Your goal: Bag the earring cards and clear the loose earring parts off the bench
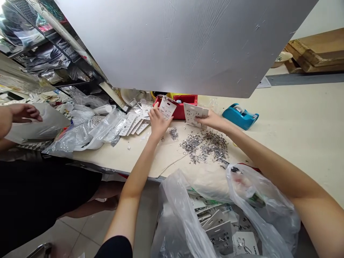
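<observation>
My left hand (159, 122) pinches a white jewelry card (167, 107) with small metal pieces on it, in front of a red tape dispenser (185, 104). To its right, my right hand (208, 120) grips white jewelry cards (191, 114), also set with small pieces; how many there are I cannot tell. Below the hands lies a loose pile of small silvery earrings or findings (205, 146) on the table. A small clear bag of metal bits (173, 133) rests left of the pile. More carded pieces (133, 124) lie fanned out beside my left hand.
A blue tape dispenser (240, 116) stands at right. An open plastic bag (177, 215) of cards is at the table's front edge. Plastic bags (88, 125) crowd the left, where another person's hand (27, 113) shows. A grey panel (172, 46) overhangs the table.
</observation>
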{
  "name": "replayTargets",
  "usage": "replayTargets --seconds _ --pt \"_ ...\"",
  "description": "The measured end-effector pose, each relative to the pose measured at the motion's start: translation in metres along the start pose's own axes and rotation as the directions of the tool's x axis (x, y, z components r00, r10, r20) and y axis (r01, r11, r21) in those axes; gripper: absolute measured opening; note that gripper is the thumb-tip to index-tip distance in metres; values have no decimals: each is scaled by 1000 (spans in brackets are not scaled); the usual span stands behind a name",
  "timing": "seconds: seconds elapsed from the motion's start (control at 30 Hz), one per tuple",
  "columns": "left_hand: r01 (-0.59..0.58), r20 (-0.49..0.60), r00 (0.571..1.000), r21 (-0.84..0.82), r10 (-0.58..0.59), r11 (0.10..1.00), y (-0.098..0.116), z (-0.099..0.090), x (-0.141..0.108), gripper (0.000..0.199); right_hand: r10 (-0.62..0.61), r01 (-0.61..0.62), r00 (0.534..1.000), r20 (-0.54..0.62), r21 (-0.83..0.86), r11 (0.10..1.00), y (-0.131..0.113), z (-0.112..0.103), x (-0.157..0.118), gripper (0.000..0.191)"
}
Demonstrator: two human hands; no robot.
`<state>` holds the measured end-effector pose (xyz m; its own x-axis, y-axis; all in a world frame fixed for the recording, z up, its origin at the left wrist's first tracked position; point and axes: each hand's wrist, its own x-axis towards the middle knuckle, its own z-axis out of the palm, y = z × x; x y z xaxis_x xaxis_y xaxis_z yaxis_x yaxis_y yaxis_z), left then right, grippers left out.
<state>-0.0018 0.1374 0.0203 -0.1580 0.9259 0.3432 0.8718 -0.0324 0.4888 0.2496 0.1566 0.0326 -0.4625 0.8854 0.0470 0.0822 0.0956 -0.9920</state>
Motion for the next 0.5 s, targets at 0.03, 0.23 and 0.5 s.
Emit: replayTargets --seconds 0.03,0.23,0.5 --pt "-2 0 1000 -1 2 1000 0 -3 -1 91 10 -10 1000 -7 9 1000 3 0 1 51" --pt "-129 -106 989 -272 104 954 11 -9 -14 97 31 -21 997 -68 144 989 0 1 -1 63" --pt "-183 -6 978 -495 207 849 85 30 1 94 94 -56 994 -62 450 891 -13 16 -17 73"
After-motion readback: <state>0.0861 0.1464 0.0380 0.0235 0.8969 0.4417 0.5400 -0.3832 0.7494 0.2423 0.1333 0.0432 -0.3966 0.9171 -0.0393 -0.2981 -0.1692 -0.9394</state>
